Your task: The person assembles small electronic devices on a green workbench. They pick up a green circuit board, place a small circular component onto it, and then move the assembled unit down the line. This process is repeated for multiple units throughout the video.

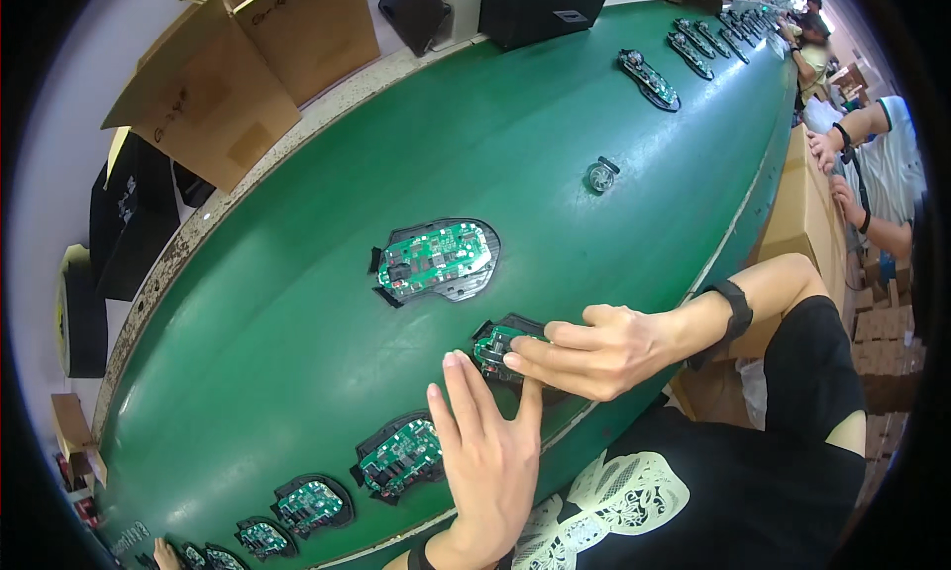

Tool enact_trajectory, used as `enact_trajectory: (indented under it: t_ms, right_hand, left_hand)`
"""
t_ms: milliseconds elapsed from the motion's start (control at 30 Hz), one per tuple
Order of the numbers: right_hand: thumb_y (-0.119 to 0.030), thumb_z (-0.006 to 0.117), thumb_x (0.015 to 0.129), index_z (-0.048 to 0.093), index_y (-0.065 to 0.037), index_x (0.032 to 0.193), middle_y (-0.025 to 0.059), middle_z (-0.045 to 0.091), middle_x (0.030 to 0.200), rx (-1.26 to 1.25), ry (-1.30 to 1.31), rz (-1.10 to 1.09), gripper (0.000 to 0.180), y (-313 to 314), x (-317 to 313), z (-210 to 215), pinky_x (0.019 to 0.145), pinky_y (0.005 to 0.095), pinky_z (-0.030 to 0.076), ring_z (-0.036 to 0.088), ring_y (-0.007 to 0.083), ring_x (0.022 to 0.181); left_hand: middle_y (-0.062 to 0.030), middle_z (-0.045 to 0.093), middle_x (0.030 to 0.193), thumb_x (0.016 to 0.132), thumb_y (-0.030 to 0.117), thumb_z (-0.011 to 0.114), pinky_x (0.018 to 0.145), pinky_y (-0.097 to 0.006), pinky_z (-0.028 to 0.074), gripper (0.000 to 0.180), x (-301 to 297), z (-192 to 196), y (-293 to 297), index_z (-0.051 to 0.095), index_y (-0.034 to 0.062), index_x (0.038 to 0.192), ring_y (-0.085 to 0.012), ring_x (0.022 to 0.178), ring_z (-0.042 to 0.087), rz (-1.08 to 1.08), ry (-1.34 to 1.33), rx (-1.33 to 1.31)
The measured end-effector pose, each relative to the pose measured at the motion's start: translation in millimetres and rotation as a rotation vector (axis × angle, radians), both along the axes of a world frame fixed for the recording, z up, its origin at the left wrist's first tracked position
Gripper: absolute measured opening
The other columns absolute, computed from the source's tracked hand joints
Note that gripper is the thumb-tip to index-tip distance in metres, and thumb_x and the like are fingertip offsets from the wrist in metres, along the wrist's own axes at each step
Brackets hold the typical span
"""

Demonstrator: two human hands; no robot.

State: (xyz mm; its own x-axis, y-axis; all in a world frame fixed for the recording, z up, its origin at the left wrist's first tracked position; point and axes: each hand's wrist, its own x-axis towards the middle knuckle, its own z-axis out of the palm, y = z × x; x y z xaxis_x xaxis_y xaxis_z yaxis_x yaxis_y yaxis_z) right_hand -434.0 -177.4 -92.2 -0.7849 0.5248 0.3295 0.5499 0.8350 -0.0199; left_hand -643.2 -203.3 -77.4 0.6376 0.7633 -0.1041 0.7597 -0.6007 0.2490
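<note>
A black mouse base with a green circuit board (492, 346) lies on the green belt in front of me, partly hidden by my hands. My right hand (606, 352) is closed over its right side, index finger and fingertips pressed onto the board. My left hand (485, 451) has its fingers stretched out and apart. Its fingertips are at the near left edge of that base, and its thumb points up toward the right fingers. A larger mouse base with a green board (436, 258) lies beyond. Another board in a black base (398, 458) is partly behind my left hand.
More board assemblies (313, 504) line the near left. A small round clear-and-black part (601, 176) lies farther off, and a long assembly (649, 80) beyond it. Cardboard boxes (213, 75) and a black bin (543, 10) stand along the far edge. A co-worker's hands (832, 169) are at right.
</note>
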Motion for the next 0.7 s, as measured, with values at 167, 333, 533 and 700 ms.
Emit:
enact_trajectory:
  t_ms: [167, 333, 533, 700]
  right_hand:
    - [-0.013, 0.068, 0.074, 0.070, -0.002, 0.116, 0.0048, 0.067, 0.113, -0.081, -0.037, -0.076, 0.044, 8, -9, 6, 0.048, 0.0225, 0.031, 0.055, 0.0100, 0.077]
    - [-0.010, 0.071, 0.071, 0.070, -0.005, 0.114, 0.0034, 0.066, 0.103, -0.315, 0.118, -0.207, 0.044, 18, 6, 18, 0.047, 0.0289, 0.044, 0.058, 0.0146, 0.076]
    - [-0.017, 0.074, 0.082, 0.069, -0.010, 0.090, 0.0001, 0.057, 0.085, -0.733, 0.224, -0.332, 0.011, -11, 28, 19, 0.044, 0.0315, 0.045, 0.057, 0.0172, 0.078]
    - [-0.017, 0.076, 0.081, 0.069, -0.009, 0.089, 0.0001, 0.057, 0.084, -0.630, 0.271, -0.347, 0.014, -28, 24, 3, 0.044, 0.0302, 0.045, 0.057, 0.0158, 0.073]
  left_hand:
    - [-0.0303, 0.048, 0.140, 0.077, 0.010, 0.069, 0.109, -0.058, 0.037, 0.047, -5, -12, 8, 0.067, 0.0216, 0.123, -0.0443, 0.136, 0.041, -0.009, -0.096, -0.035]
    - [-0.0266, 0.056, 0.124, 0.081, 0.010, 0.064, 0.109, -0.058, 0.038, 0.052, -4, -8, 3, 0.065, 0.0292, 0.129, -0.0396, 0.120, 0.052, 0.007, -0.017, 0.026]
    - [-0.0273, 0.059, 0.111, 0.088, 0.012, 0.053, 0.110, -0.064, 0.034, 0.054, -4, -6, -12, 0.057, 0.0317, 0.139, -0.0371, 0.112, 0.051, -0.032, 0.118, 0.007]
    - [-0.0209, 0.057, 0.109, 0.087, 0.005, 0.052, 0.109, -0.064, 0.034, 0.060, -1, -4, -8, 0.054, 0.0303, 0.141, -0.0373, 0.110, 0.051, -0.045, 0.095, -0.033]
